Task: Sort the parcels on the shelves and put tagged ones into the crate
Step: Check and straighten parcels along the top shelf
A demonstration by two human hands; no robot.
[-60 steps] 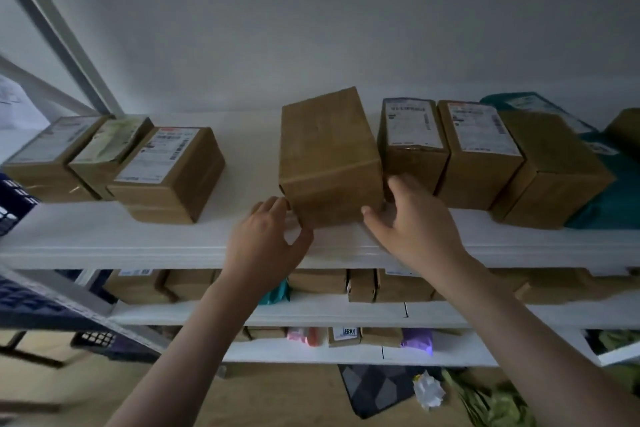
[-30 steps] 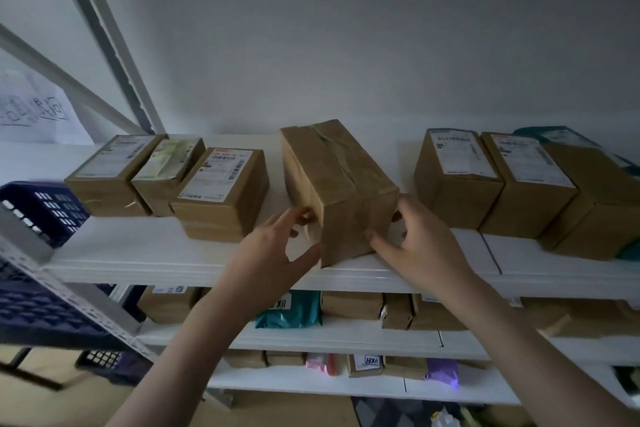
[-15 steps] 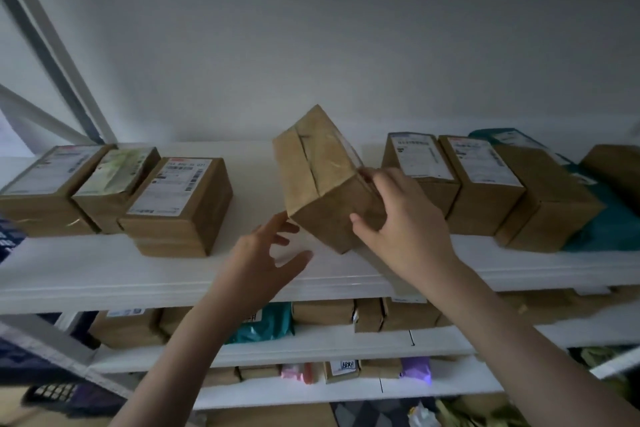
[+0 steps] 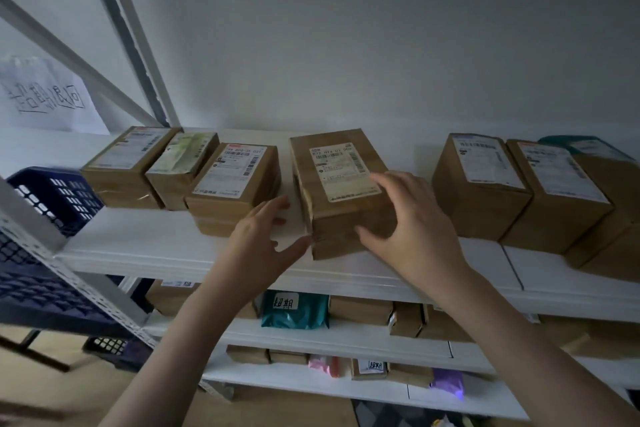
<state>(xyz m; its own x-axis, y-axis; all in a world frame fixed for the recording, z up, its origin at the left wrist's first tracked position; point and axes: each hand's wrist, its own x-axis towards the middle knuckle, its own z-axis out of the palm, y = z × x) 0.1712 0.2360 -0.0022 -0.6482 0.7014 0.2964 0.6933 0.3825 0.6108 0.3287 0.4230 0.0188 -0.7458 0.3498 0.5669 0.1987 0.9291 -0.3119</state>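
A brown cardboard parcel [image 4: 337, 173] lies flat on the top white shelf [image 4: 138, 246] with its printed shipping label facing up. My right hand [image 4: 415, 229] grips its front right corner, fingers over the top edge and thumb on the front face. My left hand [image 4: 259, 239] hovers open just left of the parcel, fingers spread, thumb close to its lower left corner. A dark blue slatted crate [image 4: 52, 198] stands at the far left, beside the shelf end.
Three labelled boxes [image 4: 232, 184] sit in a row to the parcel's left; more labelled boxes [image 4: 481, 184] stand to its right. A teal bag [image 4: 294, 310] with a handwritten tag lies on the shelf below among other parcels. A metal upright [image 4: 138, 55] rises at the left.
The parcel was lifted, tilted and turned over by my hands. It now lies flat with its label up, nearer the three left boxes. My left hand has come off it.
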